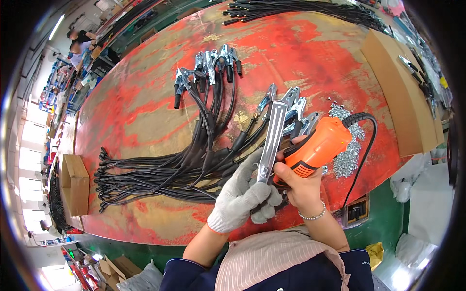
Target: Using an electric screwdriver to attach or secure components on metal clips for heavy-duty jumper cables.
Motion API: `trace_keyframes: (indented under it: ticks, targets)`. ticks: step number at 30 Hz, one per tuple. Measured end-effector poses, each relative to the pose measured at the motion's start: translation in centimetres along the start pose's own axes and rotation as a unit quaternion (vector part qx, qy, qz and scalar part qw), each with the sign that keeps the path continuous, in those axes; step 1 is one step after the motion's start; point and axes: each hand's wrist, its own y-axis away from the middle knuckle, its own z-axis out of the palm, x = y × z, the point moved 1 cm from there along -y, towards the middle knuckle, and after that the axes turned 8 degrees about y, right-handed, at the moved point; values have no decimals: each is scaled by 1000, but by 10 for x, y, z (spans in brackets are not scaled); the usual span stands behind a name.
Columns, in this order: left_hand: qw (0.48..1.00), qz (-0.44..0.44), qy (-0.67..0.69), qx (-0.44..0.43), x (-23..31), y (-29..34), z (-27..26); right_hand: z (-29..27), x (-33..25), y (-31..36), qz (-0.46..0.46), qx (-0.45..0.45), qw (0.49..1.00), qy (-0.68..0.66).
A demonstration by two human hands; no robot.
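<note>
My left hand [238,201], in a grey knit glove, is closed around the lower end of a long silver metal clamp [273,138] that points away from me. My bare right hand [305,189] grips an orange corded power screwdriver [323,145], its body tilted up to the right. Where the tool's front end meets the clamp is hidden by my fingers. Black cables [155,177] lie bundled to the left of my hands. Beyond my hands rest several silver clamps [298,104] on cable ends, with another group of clamps [208,65] farther back.
A heap of small screws [347,162] lies right of the screwdriver, beside its black cord [373,140]. Cardboard boxes stand at the right [395,92] and left [75,189] of the red worn table [301,48]. More black cables [301,10] lie at the far edge. People [80,46] are far left.
</note>
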Motion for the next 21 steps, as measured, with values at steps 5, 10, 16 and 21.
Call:
trace_keyframes:
  ticks: [5, 10, 16, 21]
  targets:
    - [996, -25, 61, -56, 3, -3, -2, -8, -3, -6, 1, -54, 998, 16]
    - [997, -13, 64, -32, -3, -7, -8, -7, -7, -10, 25, -62, 996, 63]
    - [995, 86, 54, 25, -7, -24, 2, -18, -55, 7, -287, 122, 946, 87]
    - [994, 88, 50, 41, -8, -30, 5, -26, -98, 13, -495, 10, 861, -114]
